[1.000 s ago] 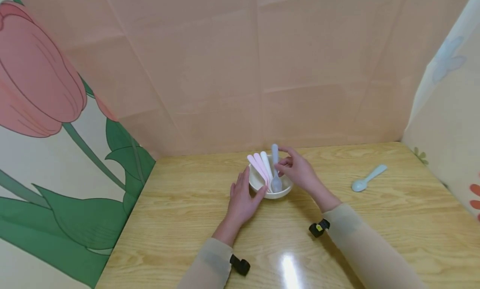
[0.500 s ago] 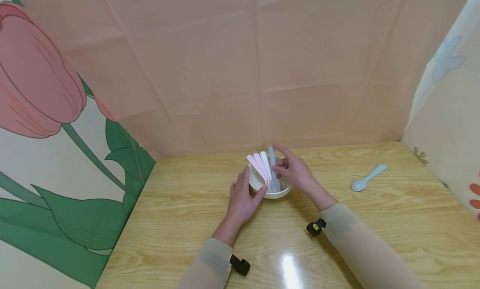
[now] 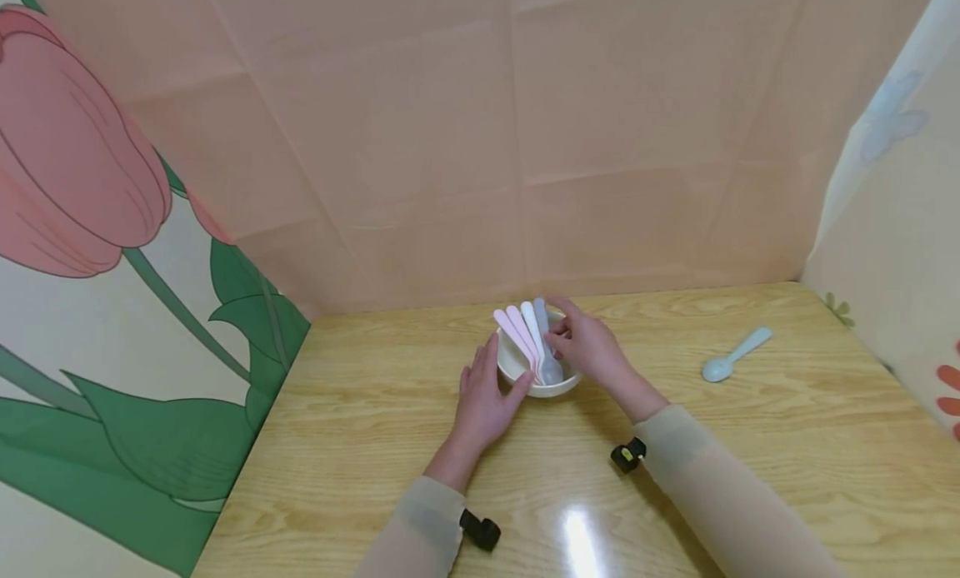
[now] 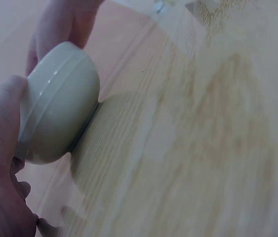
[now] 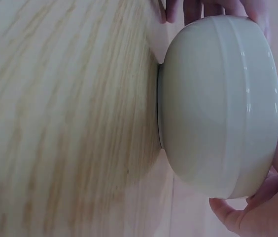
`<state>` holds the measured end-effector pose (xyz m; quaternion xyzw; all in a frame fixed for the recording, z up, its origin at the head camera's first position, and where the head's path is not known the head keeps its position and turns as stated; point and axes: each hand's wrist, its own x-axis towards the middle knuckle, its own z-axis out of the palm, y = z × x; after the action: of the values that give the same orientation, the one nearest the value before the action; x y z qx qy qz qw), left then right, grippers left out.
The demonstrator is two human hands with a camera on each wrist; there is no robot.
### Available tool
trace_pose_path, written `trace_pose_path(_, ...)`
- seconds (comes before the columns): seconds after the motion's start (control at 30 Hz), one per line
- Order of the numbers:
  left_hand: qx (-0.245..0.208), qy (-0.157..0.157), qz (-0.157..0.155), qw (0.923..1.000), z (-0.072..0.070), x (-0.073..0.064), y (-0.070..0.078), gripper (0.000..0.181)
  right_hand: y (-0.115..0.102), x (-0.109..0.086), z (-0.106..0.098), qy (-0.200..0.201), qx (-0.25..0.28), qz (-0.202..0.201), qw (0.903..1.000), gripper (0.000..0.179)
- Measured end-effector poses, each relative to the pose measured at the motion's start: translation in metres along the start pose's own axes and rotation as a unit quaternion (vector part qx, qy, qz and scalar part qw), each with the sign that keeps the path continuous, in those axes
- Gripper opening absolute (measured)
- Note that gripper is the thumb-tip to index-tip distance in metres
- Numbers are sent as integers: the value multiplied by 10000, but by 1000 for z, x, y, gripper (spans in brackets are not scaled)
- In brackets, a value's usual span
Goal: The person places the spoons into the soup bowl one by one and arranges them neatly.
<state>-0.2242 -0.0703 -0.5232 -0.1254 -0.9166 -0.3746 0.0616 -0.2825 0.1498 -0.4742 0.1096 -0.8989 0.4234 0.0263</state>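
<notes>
A white bowl (image 3: 551,391) stands upright on the wooden table, holding several spoons with handles leaning on its far rim. Two pink spoons (image 3: 517,324) lie leftmost, then a white spoon (image 3: 529,316). Rightmost is a grey-blue spoon (image 3: 551,370), its handle against the white one. My left hand (image 3: 486,399) grips the bowl's left side, thumb at the near rim; the left wrist view shows the bowl (image 4: 62,108) beside that thumb. Over the right rim, my right hand (image 3: 592,345) pinches the grey-blue spoon's handle; the bowl hides its fingertips in the right wrist view.
A light blue spoon (image 3: 718,370) lies on the table (image 3: 360,428) to the right, its handle pointing away to the right. A plain pinkish cloth (image 3: 420,186) hangs behind the table. Printed panels flank it: a tulip panel (image 3: 82,145) left and a pale one (image 3: 892,253) right.
My right hand has shifted slightly left, tipping the grey-blue spoon's handle left against the white spoon and a little lower. My left hand and the bowl have stayed in place.
</notes>
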Motion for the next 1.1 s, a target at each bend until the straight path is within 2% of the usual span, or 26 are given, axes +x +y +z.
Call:
trace_pose_path(0.23,-31,-13,-4,10000,0,1,-1,100,-1,-1,1,65,-215,-71,9997,65)
trace_pose_path(0.77,-75,-27,-43,10000,-1,-1,1,99,-2,-3,0,41,-131,-47,9999,61)
trace_pose_path(1.1,-49,3,56,10000,0,0,-2,98,-3,-11,-11,474,-194,-264,9983,56)
